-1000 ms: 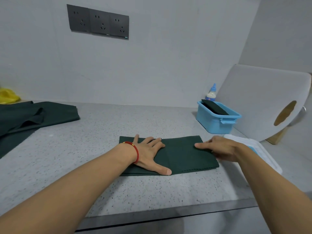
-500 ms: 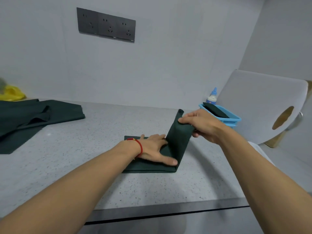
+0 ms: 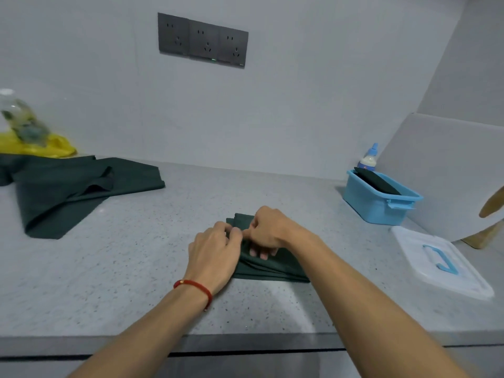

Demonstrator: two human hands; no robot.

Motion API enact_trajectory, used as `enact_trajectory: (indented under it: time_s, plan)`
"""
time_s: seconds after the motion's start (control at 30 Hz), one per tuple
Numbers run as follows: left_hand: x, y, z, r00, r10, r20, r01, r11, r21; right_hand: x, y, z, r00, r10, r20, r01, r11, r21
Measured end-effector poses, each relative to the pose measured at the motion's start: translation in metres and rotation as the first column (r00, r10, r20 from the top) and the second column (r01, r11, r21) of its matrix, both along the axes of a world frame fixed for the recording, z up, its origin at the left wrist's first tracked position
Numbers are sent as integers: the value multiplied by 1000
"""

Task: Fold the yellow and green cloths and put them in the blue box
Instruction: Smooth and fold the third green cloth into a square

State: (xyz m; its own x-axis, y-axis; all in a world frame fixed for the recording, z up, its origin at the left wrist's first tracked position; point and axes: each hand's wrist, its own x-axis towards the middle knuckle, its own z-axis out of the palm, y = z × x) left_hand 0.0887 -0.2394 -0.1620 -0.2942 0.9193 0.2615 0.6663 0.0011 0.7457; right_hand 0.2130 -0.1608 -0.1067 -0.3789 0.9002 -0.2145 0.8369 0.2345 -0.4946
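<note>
Both hands curl onto the folded green cloth [image 3: 268, 266] at near centre — left hand [image 3: 215, 253] and right hand [image 3: 266, 231] pinching its far-left edge. The blue box [image 3: 377, 205] sits far right, 1 dark cloth inside.

A folded cloth [image 3: 272, 266] lies on the desk [image 3: 136, 282] near its front edge, under both hands. The box [image 3: 376, 203] stands behind and to the right, with another folded cloth [image 3: 377, 182] in it and a bottle [image 3: 368, 158] just behind. Its lid [image 3: 441, 260] lies before the box. Loose cloths [image 3: 71, 186] lie far left.
</note>
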Motion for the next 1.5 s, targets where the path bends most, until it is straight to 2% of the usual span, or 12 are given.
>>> enact_trajectory:
  time_s: [0.07, 0.13, 0.2, 0.27, 0.4, 0.53, 0.67, 0.77, 0.83, 0.97, 1.1, 1.5]
  plan:
    - [5, -2, -2, 994, 24, -103, -27, 999, -34, 7, 4, -2, 994, -22, -111, 22, 1000, 1]
    - [9, -2, -8, 973, 1, -229, -16, 998, -61, 21, 12, -3, 984, -74, -161, 103, 978, 183]
    - [9, 1, -12, 959, -87, -269, 64, 994, -94, 41, 19, -6, 993, -122, -9, 116, 917, 382]
    - [4, 12, -10, 962, -167, -217, 145, 983, -113, 62, 22, -15, 982, -132, 137, 71, 922, 382]
    - [-22, 47, 1, 970, 2, -245, -12, 999, -38, 91, 19, -38, 973, -231, 6, 213, 905, 368]
    - [-31, 64, -6, 996, 38, 85, -38, 999, -4, 97, 12, -52, 941, -304, -147, 337, 860, 383]
    - [-28, 64, -6, 987, 61, 150, -67, 997, 30, 89, 9, -47, 950, -278, -142, 308, 757, 576]
    - [-14, 55, -1, 990, 78, -119, -55, 981, 186, 79, 8, -43, 996, -39, -74, 78, 746, 662]
    - [8, 52, 4, 923, -5, -386, 130, 946, 298, 71, 14, -43, 997, 64, 48, -80, 772, 630]
    - [37, 59, 1, 783, -135, -607, 172, 985, 3, 57, 19, -61, 974, 137, 178, -202, 882, 425]
    - [36, 64, -17, 820, -310, -480, 153, 929, -338, 59, 27, -75, 968, 133, 211, -191, 938, 289]
    - [18, 73, -26, 780, -292, -553, 49, 910, -412, 69, 51, -70, 964, 36, 264, -103, 965, 242]
